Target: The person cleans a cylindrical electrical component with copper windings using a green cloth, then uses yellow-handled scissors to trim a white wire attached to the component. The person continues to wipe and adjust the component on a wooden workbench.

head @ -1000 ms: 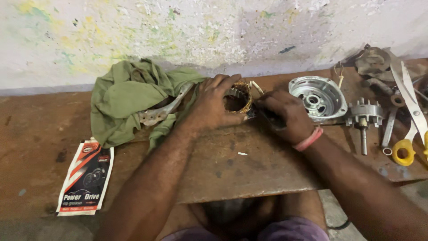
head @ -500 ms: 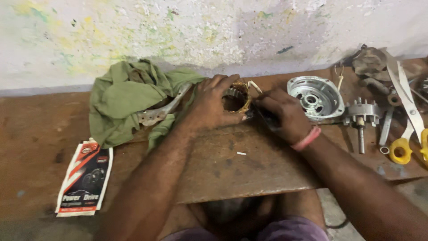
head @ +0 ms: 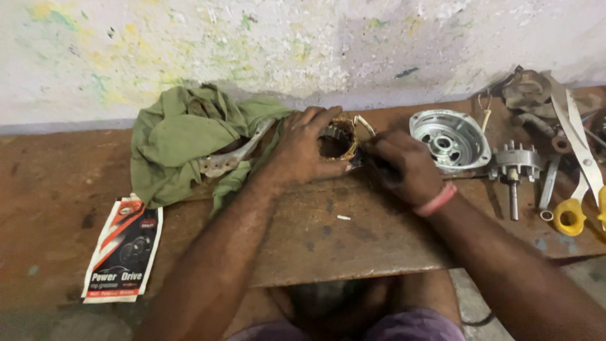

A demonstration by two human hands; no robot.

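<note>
My left hand (head: pixel 302 148) is wrapped around a round motor winding with copper coils (head: pixel 336 139), holding it on the wooden board (head: pixel 353 240). My right hand (head: pixel 404 165) presses against the winding's right side, fingers closed on its edge; whether it grips a small tool there is hidden. A pink band sits on my right wrist (head: pixel 435 199).
A crumpled green cloth (head: pixel 183 136) lies left of the hands. A silver motor housing (head: pixel 449 139), a rotor with a shaft (head: pixel 514 173), yellow-handled shears (head: pixel 577 189) and other metal parts lie at the right. A grease sachet (head: pixel 123 249) lies at the lower left. A wall stands behind.
Both hands stay on the winding with only slight finger shifts. The view has drifted a little.
</note>
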